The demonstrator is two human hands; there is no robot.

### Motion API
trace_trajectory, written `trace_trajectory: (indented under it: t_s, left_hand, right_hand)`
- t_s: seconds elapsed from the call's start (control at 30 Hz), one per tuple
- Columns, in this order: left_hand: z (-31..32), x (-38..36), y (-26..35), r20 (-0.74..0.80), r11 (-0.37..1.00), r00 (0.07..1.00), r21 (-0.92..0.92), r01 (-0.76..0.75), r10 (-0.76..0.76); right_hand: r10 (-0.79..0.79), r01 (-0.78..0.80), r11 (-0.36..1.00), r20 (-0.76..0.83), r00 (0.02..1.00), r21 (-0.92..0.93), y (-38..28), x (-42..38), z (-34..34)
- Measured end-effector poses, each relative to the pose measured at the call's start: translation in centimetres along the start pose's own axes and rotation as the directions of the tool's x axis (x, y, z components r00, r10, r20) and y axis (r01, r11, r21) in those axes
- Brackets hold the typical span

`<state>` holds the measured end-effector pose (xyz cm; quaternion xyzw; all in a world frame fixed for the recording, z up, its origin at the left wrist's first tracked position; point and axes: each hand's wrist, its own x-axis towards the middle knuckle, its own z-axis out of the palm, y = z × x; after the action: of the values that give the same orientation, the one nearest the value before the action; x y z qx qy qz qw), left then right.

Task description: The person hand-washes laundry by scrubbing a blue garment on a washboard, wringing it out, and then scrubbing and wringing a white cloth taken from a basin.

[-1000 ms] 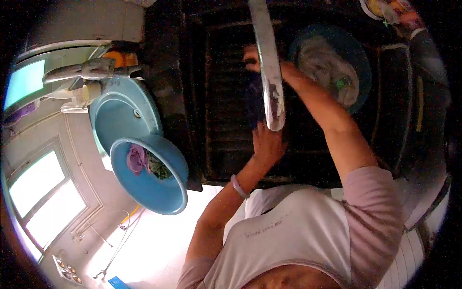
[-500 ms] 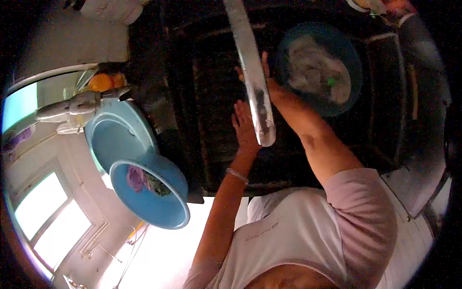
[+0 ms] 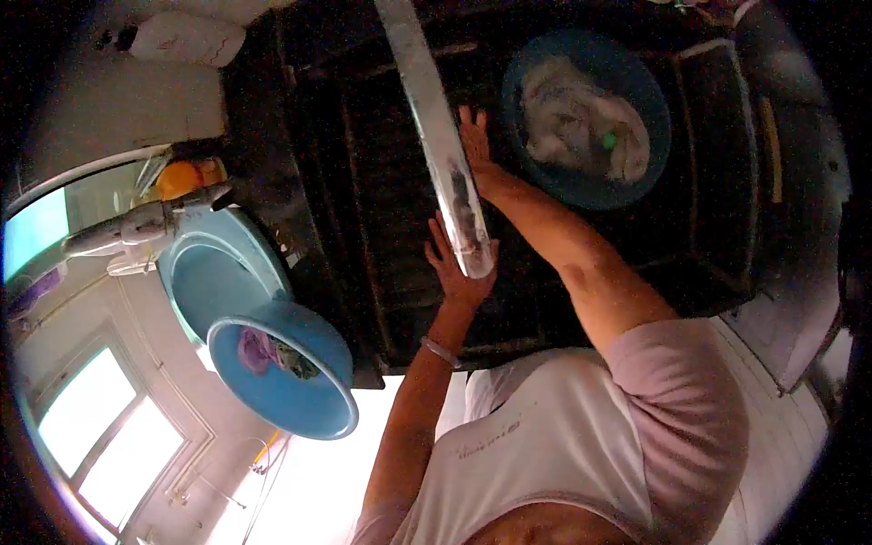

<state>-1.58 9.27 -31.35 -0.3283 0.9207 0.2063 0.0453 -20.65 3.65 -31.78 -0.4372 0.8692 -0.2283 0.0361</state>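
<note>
My left hand [image 3: 461, 275] lies with fingers spread over a dark ribbed surface [image 3: 391, 195], partly behind the lower end of a long, pale, shiny bar [image 3: 436, 127]. Farther from my body, my right hand [image 3: 474, 143] reaches past the bar with its fingers stretched out. Nothing shows in either hand, though the dimness hides what may lie under the palms. Right of my right hand is a dark blue basin [image 3: 663, 118] holding a bunched pale cloth [image 3: 568, 113] with a small green spot.
To the left, a blue basin [image 3: 272, 404] with purple and dark green cloths overlaps another light blue basin [image 3: 218, 277]. Near them is an orange object [image 3: 180, 180]. The bar crosses over the work area from the top. Dark raised edges border the ribbed surface.
The view has shifted slightly, with the basin and bar now farther left in it. My left hand has come a little closer to my body, and the right hand shows more clearly beside the bar.
</note>
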Motion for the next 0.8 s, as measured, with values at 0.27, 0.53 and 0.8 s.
trace_trajectory:
  t_s: [0.27, 0.53, 0.8]
  left_hand:
    - [-4.1, 1.5, 1.8, 0.172, 0.955, 0.985, 0.292, -0.050, -0.001]
    - [1.0, 1.1, -1.3, 0.000, 0.999, 0.999, -0.021, -0.043, 0.043]
    - [-2.2, 2.4, 0.9, -0.023, 0.989, 1.000, -0.145, -0.011, 0.007]
  right_hand:
    - [0.076, -0.348, 0.313, 0.342, 0.937, 0.884, -0.5, -15.8, -2.6]
    - [-0.017, 0.018, 0.995, -0.012, 1.000, 0.097, -0.5, -0.9, 1.3]
    - [0.010, -0.234, 0.540, 0.272, 0.962, 0.809, -0.1, -11.4, -0.1]
